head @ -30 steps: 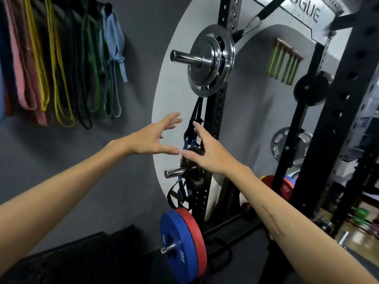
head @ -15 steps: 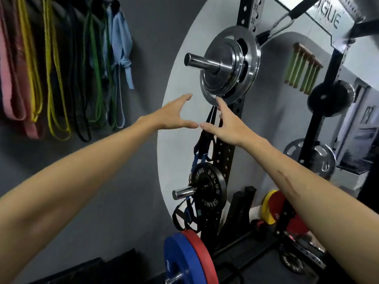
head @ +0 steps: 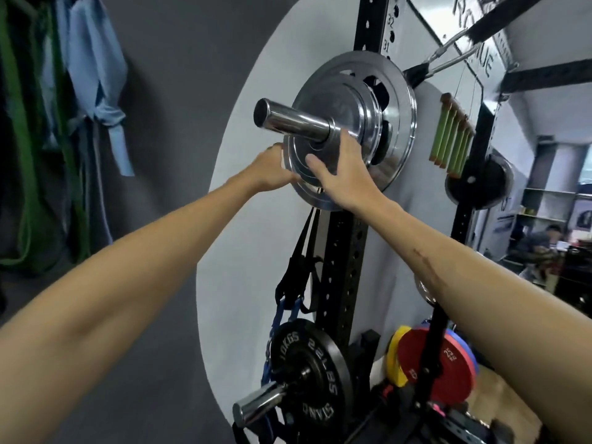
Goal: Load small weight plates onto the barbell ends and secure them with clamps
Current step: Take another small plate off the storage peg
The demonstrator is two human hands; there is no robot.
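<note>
Several chrome weight plates hang on a steel storage peg (head: 288,118) on the black rack upright (head: 346,251). The front small chrome plate (head: 333,110) is the outermost one, with a larger chrome plate (head: 400,100) behind it. My left hand (head: 272,169) grips the small plate's left lower rim. My right hand (head: 339,168) lies on its face and lower right rim, fingers spread around it. No barbell or clamp is in view.
A black 10 kg plate (head: 307,370) sits on a lower peg (head: 256,408). Black and blue straps (head: 294,283) hang between the pegs. Red and yellow bumper plates (head: 432,363) stand at the floor. Resistance bands (head: 38,123) hang on the left wall. A person sits at the far right.
Both hands rose from in front of the lower peg to the upper peg and closed on the front chrome plate. The camera moved closer and tilted up.
</note>
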